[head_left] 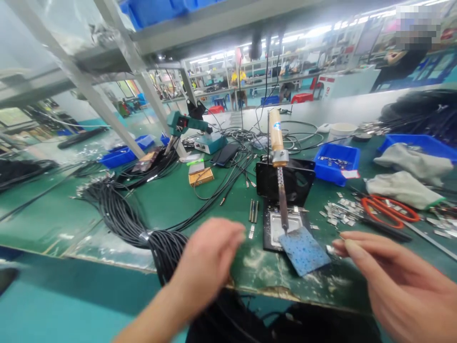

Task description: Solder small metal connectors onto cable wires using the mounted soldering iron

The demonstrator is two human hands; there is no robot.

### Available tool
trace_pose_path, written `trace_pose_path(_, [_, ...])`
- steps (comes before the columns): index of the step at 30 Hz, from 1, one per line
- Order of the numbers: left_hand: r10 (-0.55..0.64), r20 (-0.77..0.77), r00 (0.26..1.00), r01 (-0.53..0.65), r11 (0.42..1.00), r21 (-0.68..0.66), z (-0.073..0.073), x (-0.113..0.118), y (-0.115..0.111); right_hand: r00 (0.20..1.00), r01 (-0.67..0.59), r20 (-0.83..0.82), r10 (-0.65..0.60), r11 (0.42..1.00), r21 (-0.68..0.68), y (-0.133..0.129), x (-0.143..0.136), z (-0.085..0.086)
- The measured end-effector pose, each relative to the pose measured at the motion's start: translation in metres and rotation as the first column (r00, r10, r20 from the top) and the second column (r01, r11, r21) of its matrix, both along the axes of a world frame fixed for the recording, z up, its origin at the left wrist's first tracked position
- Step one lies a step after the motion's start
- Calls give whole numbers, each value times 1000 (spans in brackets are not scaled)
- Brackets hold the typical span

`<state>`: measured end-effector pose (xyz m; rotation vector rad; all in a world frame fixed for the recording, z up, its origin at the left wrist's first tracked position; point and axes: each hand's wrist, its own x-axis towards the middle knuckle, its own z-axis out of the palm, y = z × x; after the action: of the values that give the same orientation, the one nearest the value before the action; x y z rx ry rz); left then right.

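Note:
My right hand [396,281] pinches a small silver metal piece [332,249] between thumb and fingers, just right of a speckled blue sponge [307,251]. My left hand [210,250] is blurred over the front edge of the bench, its fingers bent and partly hidden; whether they hold anything cannot be made out. Beside it lies a thick tied bundle of black cables [121,214]. Between the hands a soldering iron [276,138] with a wooden handle points tip down at a metal tray [274,228]. Several small metal pieces [253,212] lie left of the tray.
Loose silver pieces [341,209], orange-handled scissors [389,212] and pale gloves [403,188] lie on the right. Behind are a blue bin [335,164], a black fan-like frame [264,178], a green soldering gun [183,125] and tangled cables. A shelf beam [221,31] crosses above; people sit farther back.

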<state>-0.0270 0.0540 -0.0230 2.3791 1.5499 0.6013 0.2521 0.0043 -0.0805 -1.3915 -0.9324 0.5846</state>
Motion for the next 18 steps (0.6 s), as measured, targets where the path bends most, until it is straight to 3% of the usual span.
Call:
trace_pose_path(3, [206, -109, 972, -206, 978, 17, 19, -39, 54, 996, -64, -66, 65, 998, 5, 3, 3, -2])
trace_pose_path(6, [260, -196, 945, -278, 958, -70, 17, -59, 82, 996, -85, -8, 85, 996, 11, 6, 5, -2])
trace_pose_path(9, [285, -197, 938, -315, 939, -141, 13, -64, 86, 996, -92, 23, 92, 996, 17, 7, 5, -3])
trace_pose_path(12, [290, -111, 951, -308, 927, -215, 19, -67, 84, 996, -88, 28, 87, 996, 28, 9, 4, -4])
trace_pose_path(15, [268, 72, 961, -237, 927, -292, 40, -72, 83, 995, -94, 32, 92, 995, 41, 12, 4, -5])
trace_pose_path(18, [219, 348, 912, -101, 939, -327, 75, -74, 77, 994, -108, 26, 107, 992, 57, 14, 4, -6])
